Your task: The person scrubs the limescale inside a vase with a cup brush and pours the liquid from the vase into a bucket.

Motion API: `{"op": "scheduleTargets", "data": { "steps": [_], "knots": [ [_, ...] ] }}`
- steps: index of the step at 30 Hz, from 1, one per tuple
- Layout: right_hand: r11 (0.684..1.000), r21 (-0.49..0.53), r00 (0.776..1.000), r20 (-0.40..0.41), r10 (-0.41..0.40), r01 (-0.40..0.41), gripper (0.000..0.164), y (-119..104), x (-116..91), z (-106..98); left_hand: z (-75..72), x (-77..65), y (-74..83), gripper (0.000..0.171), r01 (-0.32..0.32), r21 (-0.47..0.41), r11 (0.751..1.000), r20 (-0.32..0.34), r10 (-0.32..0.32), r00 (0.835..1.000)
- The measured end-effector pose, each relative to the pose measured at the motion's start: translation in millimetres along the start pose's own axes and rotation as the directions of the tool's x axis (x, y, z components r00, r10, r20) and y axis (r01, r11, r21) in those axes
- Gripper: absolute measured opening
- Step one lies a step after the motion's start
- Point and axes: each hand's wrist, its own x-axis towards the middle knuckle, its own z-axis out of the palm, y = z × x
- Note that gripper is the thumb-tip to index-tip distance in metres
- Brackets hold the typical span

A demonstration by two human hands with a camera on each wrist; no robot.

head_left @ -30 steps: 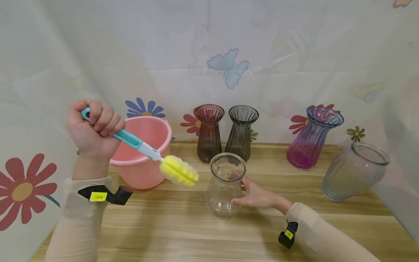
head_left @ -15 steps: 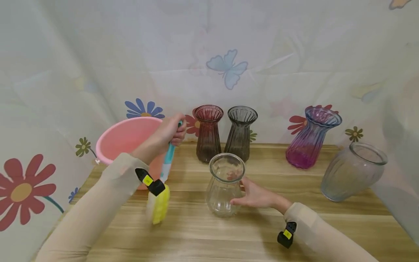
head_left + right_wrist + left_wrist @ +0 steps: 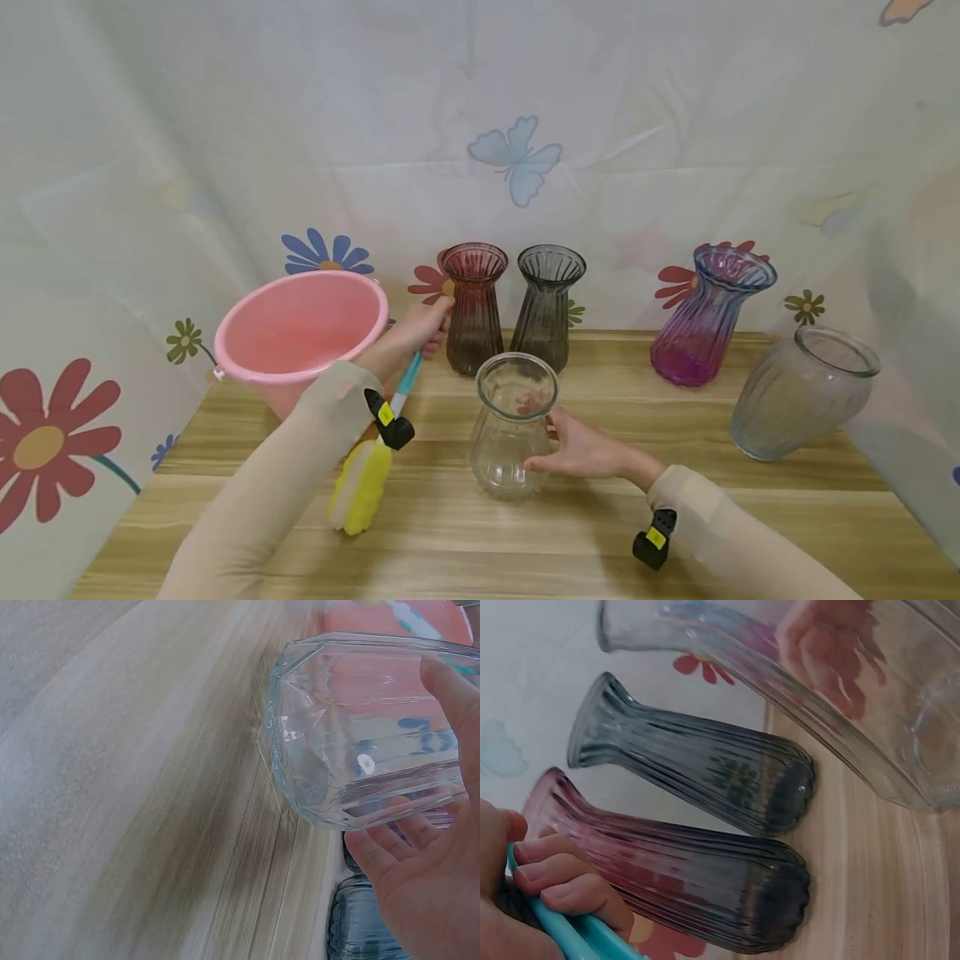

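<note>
My left hand [image 3: 422,327] grips the turquoise handle [image 3: 577,934] of a bottle brush, whose yellow sponge head [image 3: 360,490] points down toward the table's near left. That hand is between the pink bucket and the red-grey vase. In the middle of the table a clear glass vase [image 3: 510,454] stands upright. My right hand [image 3: 581,450] holds this vase from its right side, thumb in front and fingers behind. In the right wrist view the thumb and fingers [image 3: 397,847] lie along the clear glass.
A pink bucket [image 3: 225,354] stands at the left. Behind the clear vase are a red-grey vase [image 3: 474,321] and a grey vase [image 3: 542,321]. Toward the right stand a blue-purple vase [image 3: 701,329] and a wide frosted vase [image 3: 791,404]. A patterned sheet [image 3: 360,125] hangs behind.
My left hand has swung right from over the bucket to beside the red-grey vase. The brush has turned from pointing right to pointing down and left. My right hand stays on the vase.
</note>
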Motion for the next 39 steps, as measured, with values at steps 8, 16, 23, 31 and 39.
{"op": "scheduleTargets", "data": {
  "steps": [8,16,23,31,39],
  "knots": [
    [1.0,-0.006,1.0,0.002,0.011,-0.011,0.08,0,0,-1,3.2,21.9,-27.9,0.029,-0.106,0.144,0.984,-0.11,0.122,0.986],
    [1.0,-0.013,1.0,0.0,0.029,-0.029,0.081,0,1,0,7.7,32.2,-54.3,0.045,0.042,0.514,0.857,-0.267,0.114,0.957],
    [1.0,-0.017,1.0,-0.01,0.025,-0.025,0.08,2,0,0,8.3,37.0,-70.6,0.013,0.144,0.787,0.6,-0.332,0.215,0.918],
    [1.0,-0.018,1.0,-0.018,0.022,-0.023,0.079,3,-1,3,5.1,42.3,-91.5,0.021,0.157,0.82,0.55,-0.33,0.23,0.915],
    [0.999,-0.027,0.999,-0.045,0.016,-0.018,0.077,3,-4,5,3.8,46.3,-105.6,0.033,0.151,0.791,0.593,-0.33,0.205,0.921]
  ]
}}
